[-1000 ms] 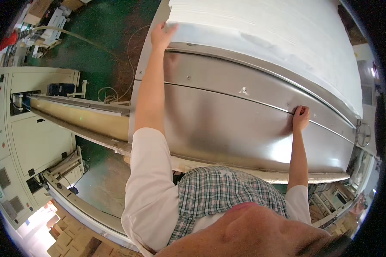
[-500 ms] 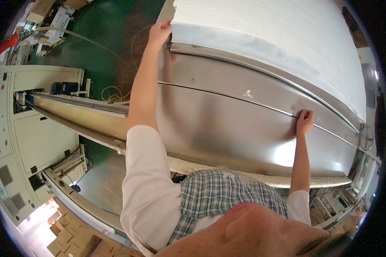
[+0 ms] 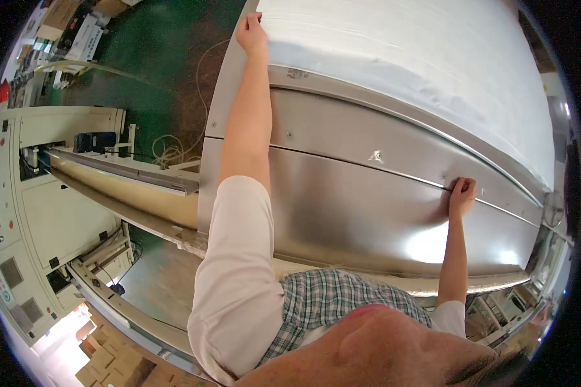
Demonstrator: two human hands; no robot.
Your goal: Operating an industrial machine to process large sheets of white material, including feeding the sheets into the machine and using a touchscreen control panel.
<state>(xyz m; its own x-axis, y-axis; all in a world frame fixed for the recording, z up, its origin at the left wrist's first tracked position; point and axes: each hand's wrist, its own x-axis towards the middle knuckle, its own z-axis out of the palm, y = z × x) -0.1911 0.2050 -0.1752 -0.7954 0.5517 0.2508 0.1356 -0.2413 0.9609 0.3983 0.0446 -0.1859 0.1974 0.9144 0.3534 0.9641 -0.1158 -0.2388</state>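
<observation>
A broad white sheet material [image 3: 394, 39] lies over the far part of a brushed-metal surface; its fine layers and creases show. At its far left edge is my left hand [image 3: 251, 35], arm stretched out, fingers pinched together on the edge of the white material. On the right, my right hand [image 3: 463, 197] is closed in a loose fist and rests on the metal panel [image 3: 342, 200], by the long seam. Whether anything is inside those curled fingers is hidden. A raised metal strip [image 3: 368, 93] runs along the near side of the white material.
To the left stands a pale machine cabinet [image 3: 58, 219] with a screen and buttons. A long yellowish beam [image 3: 122, 187] reaches from it to the metal table. A thin hose [image 3: 168, 151] lies coiled on the green floor. Cardboard boxes [image 3: 113, 355] are stacked at lower left.
My left hand has moved farther away along the left edge of the white material. My right hand stays at the same spot by the seam, while the view has shifted slightly.
</observation>
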